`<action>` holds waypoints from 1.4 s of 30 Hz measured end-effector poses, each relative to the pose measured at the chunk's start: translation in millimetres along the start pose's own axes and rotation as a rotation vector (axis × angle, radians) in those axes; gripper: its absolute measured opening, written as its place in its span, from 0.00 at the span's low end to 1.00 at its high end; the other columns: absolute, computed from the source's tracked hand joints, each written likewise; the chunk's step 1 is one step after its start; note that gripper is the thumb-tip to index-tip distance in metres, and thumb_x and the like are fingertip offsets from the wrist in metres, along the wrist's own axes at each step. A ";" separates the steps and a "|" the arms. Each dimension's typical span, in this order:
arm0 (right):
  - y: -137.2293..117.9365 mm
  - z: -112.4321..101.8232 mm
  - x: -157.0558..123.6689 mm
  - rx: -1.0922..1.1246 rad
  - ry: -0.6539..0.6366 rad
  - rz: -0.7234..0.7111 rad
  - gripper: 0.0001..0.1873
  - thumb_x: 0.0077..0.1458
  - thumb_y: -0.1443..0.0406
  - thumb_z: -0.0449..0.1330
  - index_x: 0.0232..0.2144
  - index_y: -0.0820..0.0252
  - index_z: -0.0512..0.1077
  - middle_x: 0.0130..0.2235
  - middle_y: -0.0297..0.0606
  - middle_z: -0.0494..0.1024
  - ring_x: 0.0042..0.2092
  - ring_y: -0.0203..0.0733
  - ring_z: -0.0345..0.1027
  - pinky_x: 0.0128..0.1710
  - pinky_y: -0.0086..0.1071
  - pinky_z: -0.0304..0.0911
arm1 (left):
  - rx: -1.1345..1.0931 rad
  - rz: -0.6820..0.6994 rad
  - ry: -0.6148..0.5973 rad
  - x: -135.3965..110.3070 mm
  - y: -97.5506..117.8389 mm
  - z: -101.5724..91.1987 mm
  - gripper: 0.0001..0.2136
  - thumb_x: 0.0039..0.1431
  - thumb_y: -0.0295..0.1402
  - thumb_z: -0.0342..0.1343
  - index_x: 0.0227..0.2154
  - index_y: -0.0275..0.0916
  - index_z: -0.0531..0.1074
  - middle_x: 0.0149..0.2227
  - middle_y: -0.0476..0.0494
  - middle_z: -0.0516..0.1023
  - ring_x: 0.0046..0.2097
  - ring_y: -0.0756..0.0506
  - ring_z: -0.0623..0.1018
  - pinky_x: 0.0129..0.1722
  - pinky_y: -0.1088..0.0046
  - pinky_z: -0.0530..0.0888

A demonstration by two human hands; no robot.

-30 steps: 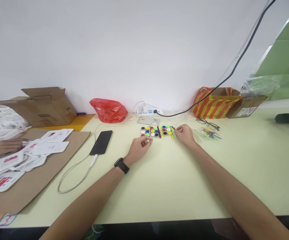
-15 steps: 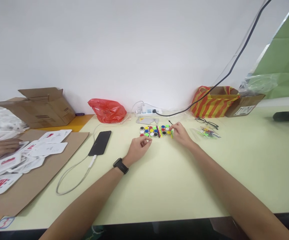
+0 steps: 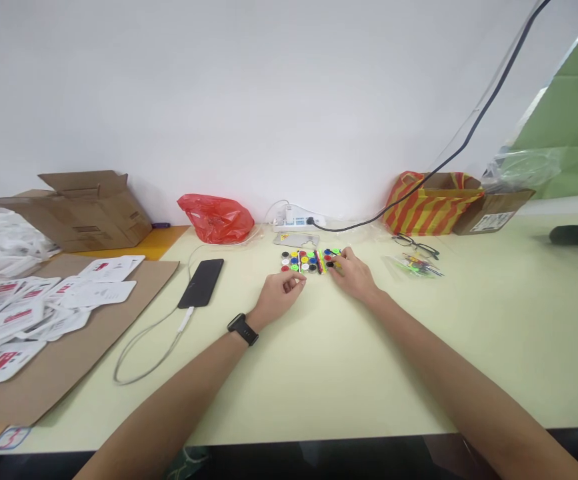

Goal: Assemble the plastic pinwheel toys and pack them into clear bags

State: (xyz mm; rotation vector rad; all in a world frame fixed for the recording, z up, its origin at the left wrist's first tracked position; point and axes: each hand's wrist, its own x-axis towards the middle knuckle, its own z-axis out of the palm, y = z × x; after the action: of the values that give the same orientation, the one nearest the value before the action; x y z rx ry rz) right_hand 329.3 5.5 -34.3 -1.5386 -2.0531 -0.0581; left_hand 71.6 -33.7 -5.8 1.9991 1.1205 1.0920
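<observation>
Resting on the desk (image 3: 319,373) with the left hand (image 3: 277,299), just below the left part of a low row of small coloured discs (image 3: 311,263). Fingers loosely curled there, thumb and forefinger drawn close together near the lower edge of the row; impossible to tell at this size whether pinching anything. Wearing a black watch (image 3: 243,329) on the left wrist.

Leaning over the right end of the row with the right hand (image 3: 353,275), fingers bent down onto or just above the last discs and partly hiding them; impossible to tell whether grasping one or only touching.

In the row, discs of red, yellow, blue, green, white and black, set in groups with narrow coloured strips (image 3: 320,263) between. Just behind, a flat clear plate (image 3: 296,241) with a yellow label, then a white power strip (image 3: 293,223) near the wall.

To the right of the right hand, a small heap of thin coloured sticks (image 3: 417,265) and, just behind, a pair of glasses (image 3: 421,248). Farther back, a red-and-yellow striped bag (image 3: 431,210). To the left, a black phone (image 3: 201,283) with a white cable plugged in, and beyond, a red plastic bag (image 3: 217,220).
</observation>
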 end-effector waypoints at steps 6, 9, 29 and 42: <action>-2.6 -2.2 -0.9 0.092 0.020 0.037 0.12 0.65 0.58 0.60 0.48 0.54 0.74 0.48 0.41 0.70 0.38 0.42 0.71 0.34 0.36 0.63 | 0.008 0.003 0.002 -0.1 0.1 0.2 0.09 0.63 0.37 0.59 0.37 0.38 0.80 0.23 0.53 0.69 0.25 0.52 0.65 0.27 0.76 0.64; -4.9 -13.1 0.5 0.117 0.053 0.046 0.12 0.64 0.57 0.60 0.47 0.54 0.74 0.46 0.40 0.71 0.37 0.43 0.71 0.35 0.36 0.63 | 0.006 0.006 0.000 0.0 1.2 0.2 0.09 0.63 0.38 0.59 0.36 0.38 0.80 0.23 0.53 0.69 0.25 0.52 0.65 0.27 0.76 0.64; -61.0 -73.0 -56.8 0.626 -0.464 -0.150 0.08 0.60 0.64 0.64 0.43 0.56 0.77 0.43 0.37 0.72 0.37 0.39 0.67 0.37 0.33 0.63 | 0.015 0.084 -0.030 -7.4 22.4 -8.5 0.18 0.73 0.45 0.50 0.54 0.39 0.74 0.36 0.46 0.77 0.31 0.51 0.70 0.30 0.75 0.66; -65.1 -67.0 -59.3 0.777 -0.420 -0.153 0.08 0.69 0.61 0.55 0.46 0.56 0.71 0.41 0.36 0.72 0.36 0.39 0.62 0.36 0.33 0.59 | 0.228 0.304 -0.132 -14.0 29.1 0.5 0.07 0.69 0.32 0.55 0.42 0.41 0.78 0.35 0.47 0.80 0.30 0.51 0.72 0.33 0.73 0.69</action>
State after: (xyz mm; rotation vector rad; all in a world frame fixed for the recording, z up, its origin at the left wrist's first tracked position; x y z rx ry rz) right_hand 309.2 -92.2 13.6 -0.9473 -2.1076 0.9604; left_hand 79.1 -59.6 11.9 2.4437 0.9273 0.9948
